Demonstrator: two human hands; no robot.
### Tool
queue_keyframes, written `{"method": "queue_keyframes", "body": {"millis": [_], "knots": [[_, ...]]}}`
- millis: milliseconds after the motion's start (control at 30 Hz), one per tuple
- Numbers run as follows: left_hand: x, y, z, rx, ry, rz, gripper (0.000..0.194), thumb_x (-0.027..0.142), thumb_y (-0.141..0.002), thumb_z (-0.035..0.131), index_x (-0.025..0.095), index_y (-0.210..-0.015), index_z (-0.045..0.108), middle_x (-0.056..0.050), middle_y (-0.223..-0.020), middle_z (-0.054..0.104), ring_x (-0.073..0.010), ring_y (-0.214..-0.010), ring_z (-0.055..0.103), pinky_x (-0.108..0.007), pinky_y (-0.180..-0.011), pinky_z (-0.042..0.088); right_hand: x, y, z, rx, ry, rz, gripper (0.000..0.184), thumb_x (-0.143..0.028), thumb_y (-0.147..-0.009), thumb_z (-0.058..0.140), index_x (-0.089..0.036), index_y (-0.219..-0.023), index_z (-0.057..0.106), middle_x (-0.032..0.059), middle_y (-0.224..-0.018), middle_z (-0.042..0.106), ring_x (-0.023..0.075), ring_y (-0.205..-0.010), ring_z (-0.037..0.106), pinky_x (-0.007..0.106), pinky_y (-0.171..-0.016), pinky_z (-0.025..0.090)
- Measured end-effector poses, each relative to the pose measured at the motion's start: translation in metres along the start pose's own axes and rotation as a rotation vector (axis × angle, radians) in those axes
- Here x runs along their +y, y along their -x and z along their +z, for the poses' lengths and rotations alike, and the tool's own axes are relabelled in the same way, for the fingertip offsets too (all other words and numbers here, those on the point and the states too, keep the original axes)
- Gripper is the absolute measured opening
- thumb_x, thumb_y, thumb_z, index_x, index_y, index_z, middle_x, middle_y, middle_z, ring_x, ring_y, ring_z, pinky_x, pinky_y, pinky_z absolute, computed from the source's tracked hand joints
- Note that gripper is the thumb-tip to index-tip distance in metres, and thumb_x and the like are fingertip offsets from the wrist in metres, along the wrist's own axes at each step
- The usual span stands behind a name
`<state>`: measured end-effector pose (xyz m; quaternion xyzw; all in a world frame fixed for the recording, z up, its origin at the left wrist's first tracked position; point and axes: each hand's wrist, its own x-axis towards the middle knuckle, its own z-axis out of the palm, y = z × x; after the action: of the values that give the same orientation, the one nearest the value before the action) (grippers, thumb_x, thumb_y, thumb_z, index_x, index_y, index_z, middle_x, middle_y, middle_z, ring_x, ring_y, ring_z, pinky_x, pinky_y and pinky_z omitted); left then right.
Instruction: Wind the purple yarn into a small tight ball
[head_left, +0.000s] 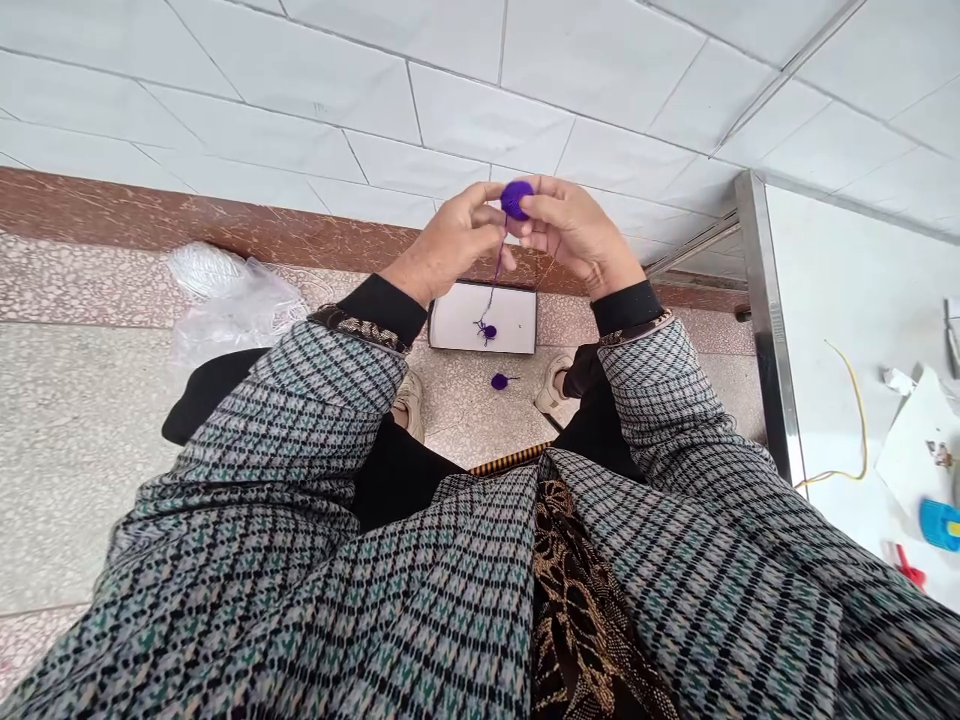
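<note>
Both hands are raised in front of the wall, holding a small round purple crocheted piece (516,200) between them. My left hand (459,238) pinches its left side with bent fingers. My right hand (574,228) has the thumb across its front and the fingers behind. A purple yarn strand (497,262) hangs from the piece toward the shallow white box (456,315) on the floor. Inside that box lies a small purple piece (490,332) with loose strands. Another purple round piece (499,381) with a yarn tail rests on the floor. Whether a hook is in the fingers cannot be made out.
At the left on the speckled floor sits a clear plastic bag with white yarn (206,270). To my right stands a white table (806,300) with a yellow cord (862,430), a blue object (939,524) and a red item (909,568). A tiled wall (300,60) rises ahead.
</note>
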<state>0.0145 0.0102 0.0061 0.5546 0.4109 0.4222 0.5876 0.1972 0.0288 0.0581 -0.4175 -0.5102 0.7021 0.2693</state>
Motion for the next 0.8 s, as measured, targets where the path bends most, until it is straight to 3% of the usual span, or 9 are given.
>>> {"method": "queue_keyframes", "body": {"millis": [100, 233, 333, 467, 533, 633, 700, 733, 800], "knots": [[0.003, 0.001, 0.003, 0.074, -0.149, -0.030, 0.021, 0.005, -0.101, 0.061, 0.019, -0.111, 0.073, 0.002, -0.076, 0.062, -0.0110, -0.058, 0.051, -0.025, -0.065, 0.048, 0.003, -0.011, -0.003, 0.248, -0.113, -0.096, 0.036, -0.043, -0.099, 0.091, -0.025, -0.108, 0.060, -0.0026, -0.081, 0.058, 0.0184, -0.086, 0.071, 0.024, -0.072, 0.064], [0.005, 0.003, 0.000, 0.015, -0.352, 0.009, 0.025, 0.004, -0.104, 0.059, 0.016, -0.090, 0.076, 0.003, -0.065, 0.050, -0.0114, -0.056, 0.044, -0.025, -0.058, 0.035, 0.008, -0.021, -0.010, 0.401, -0.196, -0.120, 0.026, -0.023, -0.105, 0.080, -0.025, -0.103, 0.054, -0.0032, -0.083, 0.058, 0.0135, -0.072, 0.064, 0.022, -0.069, 0.062], [0.008, 0.003, 0.002, -0.073, -0.343, -0.022, 0.031, -0.001, -0.101, 0.055, 0.015, -0.083, 0.073, 0.000, -0.070, 0.060, -0.0104, -0.060, 0.050, -0.023, -0.061, 0.039, 0.012, -0.024, -0.008, 0.436, -0.150, -0.133, 0.027, -0.011, -0.104, 0.074, -0.025, -0.099, 0.051, -0.0039, -0.085, 0.058, 0.0111, -0.069, 0.060, 0.019, -0.071, 0.060], [0.015, 0.006, 0.004, -0.199, -0.259, -0.039, 0.033, -0.002, -0.098, 0.056, 0.014, -0.072, 0.068, -0.004, -0.074, 0.068, -0.0112, -0.070, 0.062, -0.022, -0.073, 0.050, 0.014, -0.023, -0.006, 0.501, 0.148, -0.175, 0.029, -0.001, -0.100, 0.070, -0.024, -0.095, 0.052, -0.0047, -0.083, 0.059, 0.0115, -0.067, 0.058, 0.021, -0.068, 0.054], [0.018, 0.006, 0.000, -0.214, -0.251, -0.043, 0.032, -0.002, -0.096, 0.056, 0.014, -0.070, 0.067, -0.004, -0.074, 0.070, -0.0114, -0.071, 0.064, -0.023, -0.075, 0.052, 0.014, -0.019, -0.010, 0.421, 0.380, -0.136, 0.031, 0.005, -0.095, 0.071, -0.022, -0.093, 0.056, -0.0049, -0.082, 0.059, 0.0110, -0.065, 0.054, 0.023, -0.065, 0.050], [0.016, 0.003, -0.010, -0.166, -0.281, -0.064, 0.032, 0.000, -0.094, 0.061, 0.016, -0.066, 0.065, -0.001, -0.066, 0.066, -0.0113, -0.066, 0.060, -0.023, -0.072, 0.050, 0.012, -0.008, -0.019, 0.070, 0.558, 0.004, 0.030, 0.007, -0.094, 0.073, -0.019, -0.092, 0.059, -0.0046, -0.079, 0.062, 0.0099, -0.065, 0.053, 0.022, -0.062, 0.045], [0.012, -0.001, -0.016, -0.141, -0.285, -0.048, 0.035, 0.002, -0.095, 0.064, 0.016, -0.064, 0.063, 0.000, -0.061, 0.063, -0.0109, -0.063, 0.058, -0.022, -0.070, 0.050, 0.009, 0.000, -0.022, -0.123, 0.429, 0.070, 0.030, 0.007, -0.095, 0.070, -0.020, -0.094, 0.056, -0.0044, -0.079, 0.065, 0.0089, -0.065, 0.055, 0.021, -0.061, 0.047], [0.010, -0.003, -0.018, -0.139, -0.274, -0.034, 0.036, 0.002, -0.096, 0.064, 0.016, -0.063, 0.063, 0.001, -0.060, 0.062, -0.0107, -0.062, 0.057, -0.022, -0.070, 0.050, 0.007, 0.002, -0.022, -0.142, 0.308, 0.060, 0.030, 0.006, -0.095, 0.069, -0.020, -0.095, 0.054, -0.0046, -0.080, 0.066, 0.0085, -0.063, 0.055, 0.020, -0.061, 0.048], [0.007, -0.005, -0.019, -0.163, -0.225, -0.007, 0.037, -0.001, -0.096, 0.061, 0.016, -0.063, 0.063, 0.000, -0.060, 0.062, -0.0104, -0.060, 0.058, -0.022, -0.069, 0.052, 0.002, 0.004, -0.019, -0.049, 0.062, -0.053, 0.029, 0.000, -0.095, 0.070, -0.023, -0.100, 0.052, -0.0051, -0.084, 0.066, 0.0083, -0.060, 0.056, 0.020, -0.061, 0.052]]}}
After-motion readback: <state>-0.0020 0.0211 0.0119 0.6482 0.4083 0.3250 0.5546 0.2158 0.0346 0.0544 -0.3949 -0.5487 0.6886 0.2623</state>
